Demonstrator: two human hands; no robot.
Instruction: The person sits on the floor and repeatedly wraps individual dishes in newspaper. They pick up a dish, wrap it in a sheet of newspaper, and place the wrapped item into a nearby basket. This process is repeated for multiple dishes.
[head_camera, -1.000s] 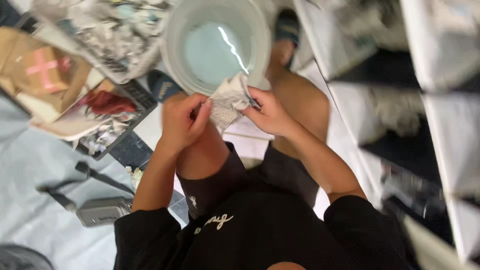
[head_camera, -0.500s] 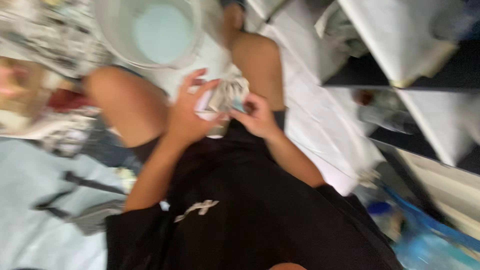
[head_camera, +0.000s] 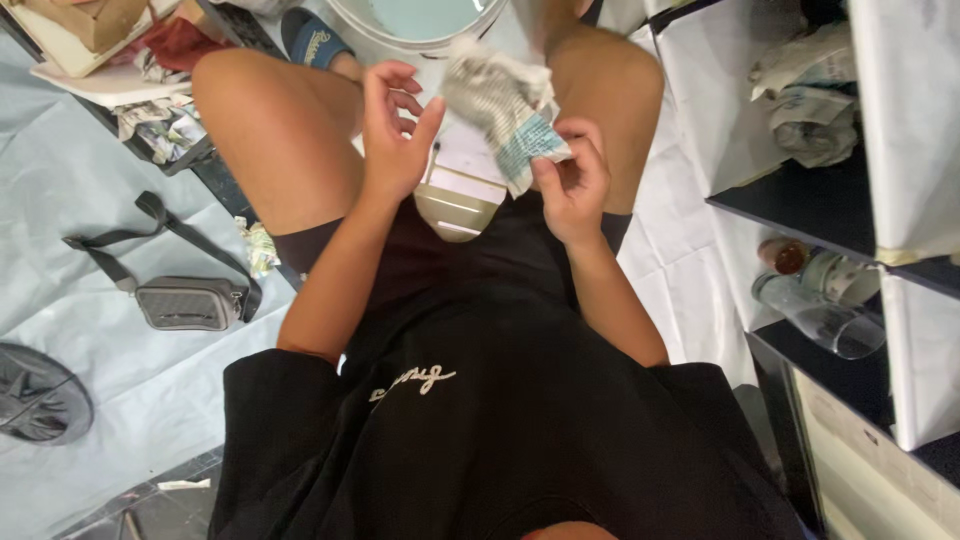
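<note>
Lifted higher, crumpled newspaper (head_camera: 505, 110) pinched by right hand (head_camera: 570, 185) fingers; left hand (head_camera: 395, 135) wide open beside.

A: What is cut off at the top edge?
B: A white bucket (head_camera: 420, 35); only its lower rim shows. A blue slipper (head_camera: 312, 38) is partly hidden behind a knee.
A: And the crumpled newspaper (head_camera: 505, 105)?
B: Its print is too blurred to read, and the right hand (head_camera: 572, 180) covers its lower corner.

Bucket (head_camera: 420, 25) ahead, shelf unit (head_camera: 800, 200) close right, knees flank; floor left open.
</note>
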